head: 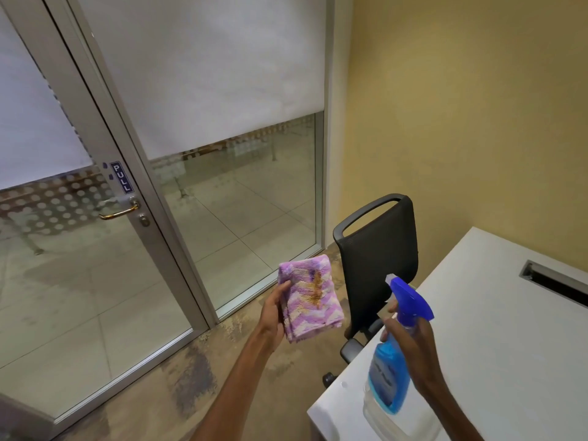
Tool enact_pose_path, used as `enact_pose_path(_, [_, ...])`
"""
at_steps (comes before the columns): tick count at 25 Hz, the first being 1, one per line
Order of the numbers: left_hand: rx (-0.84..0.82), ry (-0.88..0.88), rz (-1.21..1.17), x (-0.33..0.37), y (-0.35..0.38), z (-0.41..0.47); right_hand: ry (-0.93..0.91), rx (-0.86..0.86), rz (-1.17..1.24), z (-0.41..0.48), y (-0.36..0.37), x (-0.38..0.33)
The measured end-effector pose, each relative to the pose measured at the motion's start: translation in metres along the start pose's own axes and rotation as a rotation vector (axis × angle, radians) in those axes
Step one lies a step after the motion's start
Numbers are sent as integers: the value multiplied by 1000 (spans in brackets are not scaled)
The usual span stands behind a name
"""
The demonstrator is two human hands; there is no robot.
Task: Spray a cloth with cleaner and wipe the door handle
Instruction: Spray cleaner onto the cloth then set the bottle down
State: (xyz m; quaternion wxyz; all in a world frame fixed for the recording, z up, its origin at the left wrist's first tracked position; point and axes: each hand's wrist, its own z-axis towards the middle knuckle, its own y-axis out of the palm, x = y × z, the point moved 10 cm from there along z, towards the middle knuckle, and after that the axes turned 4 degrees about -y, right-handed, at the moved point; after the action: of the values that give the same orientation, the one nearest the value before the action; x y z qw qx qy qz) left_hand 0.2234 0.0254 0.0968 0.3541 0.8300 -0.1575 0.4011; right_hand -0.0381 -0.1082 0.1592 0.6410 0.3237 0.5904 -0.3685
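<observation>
Purple-and-white terry cloth (310, 299), folded into a pad with a brownish stain on its upturned face, lies in the left hand (273, 316); the thumb presses its near edge and the fingers close behind it, out of sight. The right hand (410, 342) is wrapped around the neck of the blue spray bottle (393, 364), with fingers curled at the trigger under the blue nozzle head, which points toward the cloth, a short gap away. Whether the trigger is being squeezed cannot be told; no mist shows and no fresh wet patch is evident.

The bottle hangs just over the corner of the white desk (509, 313), beside a black chair (378, 249).

The brass door handle (119, 211) sits on the glass door's frame under a blue PULL sign (121, 176), well beyond both hands' fingertips, up and to the left of the cloth.

Progress, as judged: both items are in hand and aimed, so the spraying step is at hand; approaching the door and wiping the handle remain.
</observation>
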Motion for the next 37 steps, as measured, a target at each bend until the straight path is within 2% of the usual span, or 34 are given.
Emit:
enact_pose_path(2, [0, 22, 10, 8, -2, -6, -9, -96, -40, -8, 35, -13])
enact_pose_path(5, [-3, 54, -36, 21, -5, -14, 73, -234, 64, -20, 83, -17])
enact_pose_path(9, [2, 80, -44, 34, -16, -24, 152, -157, -13, -17, 127, -17])
enact_pose_path(13, [-9, 115, -72, 51, -24, -36, 88, -271, -61, -29, 167, -27])
enact_pose_path(16, [-11, 145, -67, 60, -32, -46, 95, -286, -34, -36, 179, -27])
enact_pose_path(21, [32, 163, -51, 71, -49, -53, -20, -248, 2, -39, 189, -40])
enact_pose_path(26, [34, 195, -46, 83, -55, -61, -33, -279, -69, -40, 202, -46])
enact_pose_path(32, [15, 223, -42, 93, -64, -64, -138, -222, -82, -40, 198, -68])
enact_pose_path(37, [27, 230, -49, 97, -69, -66, -134, -224, -88, -42, 196, -72])
